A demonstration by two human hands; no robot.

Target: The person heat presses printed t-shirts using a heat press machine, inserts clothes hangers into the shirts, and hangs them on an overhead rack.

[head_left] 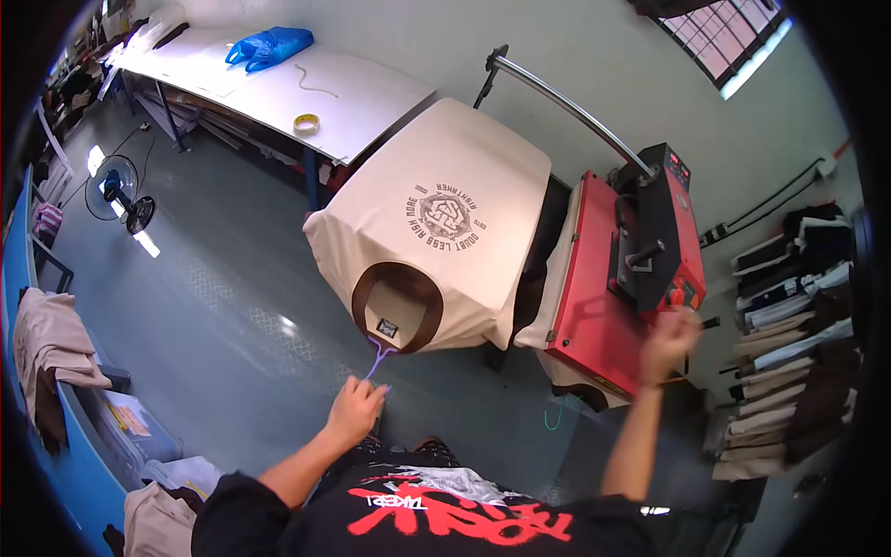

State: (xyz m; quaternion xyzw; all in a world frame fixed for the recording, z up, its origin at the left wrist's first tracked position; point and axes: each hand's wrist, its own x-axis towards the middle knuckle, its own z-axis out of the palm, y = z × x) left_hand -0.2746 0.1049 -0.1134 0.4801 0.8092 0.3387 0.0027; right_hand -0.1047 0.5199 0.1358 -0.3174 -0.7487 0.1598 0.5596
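Observation:
My left hand [357, 410] is closed around the lower end of a thin purple forked cord [379, 360]. Its two upper ends meet the brown collar [422, 332] of a beige T-shirt [371, 213] stretched over a press platen. Dark round lettering and an emblem [444, 218] are printed on the shirt. My right hand [672, 342], smeared by motion, is beside the red knob [678, 297] at the front of a red and black heat press [594, 278]; contact and finger position are unclear. Under the red press head, another beige garment [557, 320] sticks out.
A white table [209, 79] along the wall carries a blue plastic bag [269, 48] and a yellow tape roll [306, 123]. A fan [119, 193] stands on the floor at left. Folded garments [789, 353] are stacked at right. A green cord [553, 418] hangs below the press.

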